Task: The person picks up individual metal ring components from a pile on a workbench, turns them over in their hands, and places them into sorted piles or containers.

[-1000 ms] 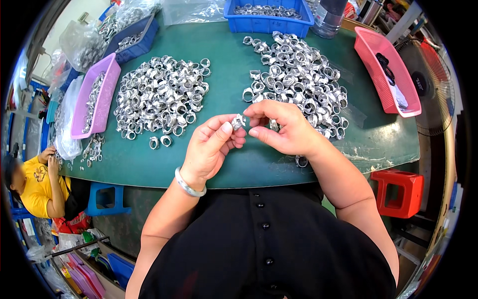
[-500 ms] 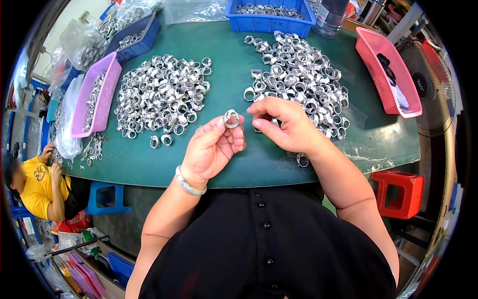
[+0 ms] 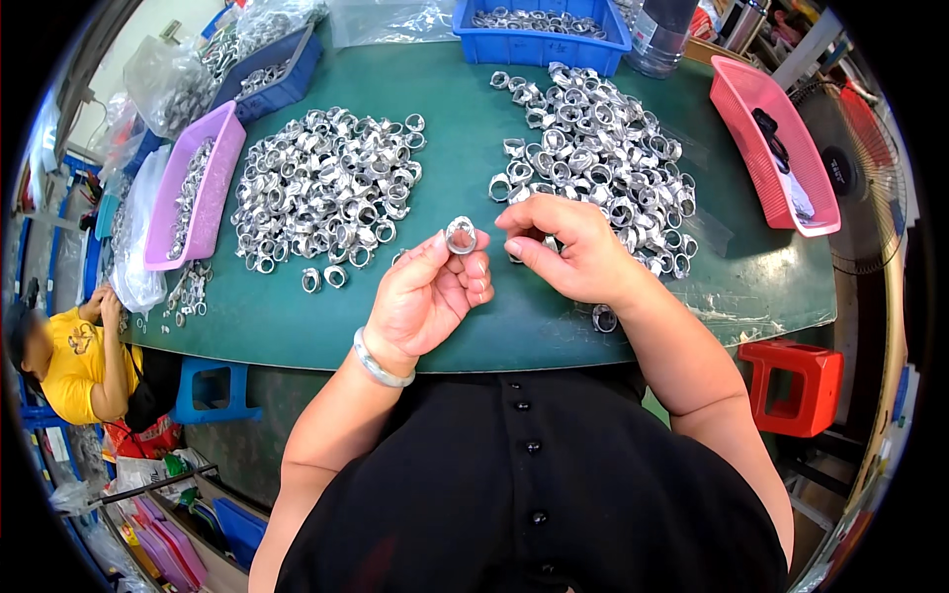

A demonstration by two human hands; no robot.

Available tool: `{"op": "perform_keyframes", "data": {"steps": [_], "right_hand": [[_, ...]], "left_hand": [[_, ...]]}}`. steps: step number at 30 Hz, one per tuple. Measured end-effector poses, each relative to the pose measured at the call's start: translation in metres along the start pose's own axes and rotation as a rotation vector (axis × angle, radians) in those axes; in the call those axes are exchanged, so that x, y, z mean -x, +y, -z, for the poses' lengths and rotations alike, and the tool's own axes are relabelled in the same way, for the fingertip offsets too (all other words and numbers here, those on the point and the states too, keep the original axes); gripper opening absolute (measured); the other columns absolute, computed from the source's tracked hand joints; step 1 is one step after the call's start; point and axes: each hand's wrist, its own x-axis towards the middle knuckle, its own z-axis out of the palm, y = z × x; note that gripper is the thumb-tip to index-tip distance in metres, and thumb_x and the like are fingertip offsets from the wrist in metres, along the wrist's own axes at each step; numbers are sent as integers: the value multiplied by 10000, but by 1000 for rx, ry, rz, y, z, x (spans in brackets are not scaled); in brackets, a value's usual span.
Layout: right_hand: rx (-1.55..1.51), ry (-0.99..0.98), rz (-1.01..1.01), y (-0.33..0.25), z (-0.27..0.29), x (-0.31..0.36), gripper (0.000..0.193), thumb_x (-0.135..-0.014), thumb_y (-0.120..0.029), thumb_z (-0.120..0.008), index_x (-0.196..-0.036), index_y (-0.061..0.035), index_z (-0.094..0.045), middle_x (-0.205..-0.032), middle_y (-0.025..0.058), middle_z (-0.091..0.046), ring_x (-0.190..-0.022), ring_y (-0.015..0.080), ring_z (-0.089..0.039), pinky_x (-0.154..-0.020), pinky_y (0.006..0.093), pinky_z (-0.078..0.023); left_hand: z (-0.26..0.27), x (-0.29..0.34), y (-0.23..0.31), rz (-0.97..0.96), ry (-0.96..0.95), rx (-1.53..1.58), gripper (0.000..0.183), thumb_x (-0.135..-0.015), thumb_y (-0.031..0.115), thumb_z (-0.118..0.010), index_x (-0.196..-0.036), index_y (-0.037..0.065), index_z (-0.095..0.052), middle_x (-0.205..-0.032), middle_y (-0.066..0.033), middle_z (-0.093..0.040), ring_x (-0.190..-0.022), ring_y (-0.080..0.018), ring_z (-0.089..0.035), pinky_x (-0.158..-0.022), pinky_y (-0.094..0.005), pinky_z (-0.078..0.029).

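Note:
My left hand [image 3: 427,296], with a pale bangle [image 3: 378,360] on its wrist, pinches a silver-coloured metal ring [image 3: 461,235] upright between thumb and forefinger. Just to its right, my right hand [image 3: 568,249] is bent, with a gap between thumb and forefinger tips; no held thing shows. Bits of metal show through that gap, and I cannot tell whether they lie on the table. A heap of similar rings [image 3: 326,183] lies beyond my left hand. Another heap [image 3: 603,138] spreads behind my right hand. One loose ring [image 3: 604,317] sits by my right wrist.
The green table [image 3: 460,109] also bears a pink bin [image 3: 219,188] at left, blue bins [image 3: 544,47] at the back and a pink basket [image 3: 736,128] at right. A clear bottle [image 3: 657,40] stands behind. A person in yellow [image 3: 84,356] is at the left end.
The view has shifted very slightly, so everything sits a little further right. The ring in my left hand has turned a little, and both hands keep nearly the same place.

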Motion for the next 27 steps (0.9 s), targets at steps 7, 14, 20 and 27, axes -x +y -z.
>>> {"op": "perform_keyframes", "data": {"steps": [7, 14, 20, 27], "right_hand": [[13, -9, -3, -1, 1, 0, 178, -798, -14, -663, -969, -10, -617, -846, 100, -636, -750, 206, -664, -645, 297, -522], [2, -2, 15, 0, 1, -1, 178, -801, -18, -664, -973, -15, -619, -835, 95, -632, -734, 201, -656, -636, 292, -513], [-28, -18, 45, 2, 0, 0, 186, -800, -37, -676, -979, -29, -626, -791, 79, -615, -707, 187, -631, -623, 293, -500], [-2, -41, 31, -1, 0, -1, 170, -790, -33, -685, -952, -27, -633, -788, 74, -630, -714, 181, -636, -625, 289, -502]], "left_hand": [[0, -1, 1, 0, -6, -7, 323, -989, 269, -448, -1106, -5, -570, -886, -60, -609, -786, -159, -559, -744, -309, -451], [0, -2, 0, 1, 33, -30, 320, -988, 281, -451, -1042, -2, -592, -835, -62, -606, -736, -166, -539, -700, -306, -437], [0, -2, -1, 51, 99, -94, 355, -992, 318, -439, -975, 5, -606, -716, -55, -585, -643, -164, -513, -656, -301, -422], [0, -3, -5, 109, 124, -93, 373, -1001, 329, -412, -950, 10, -599, -690, -51, -574, -607, -155, -501, -633, -300, -421]]}}
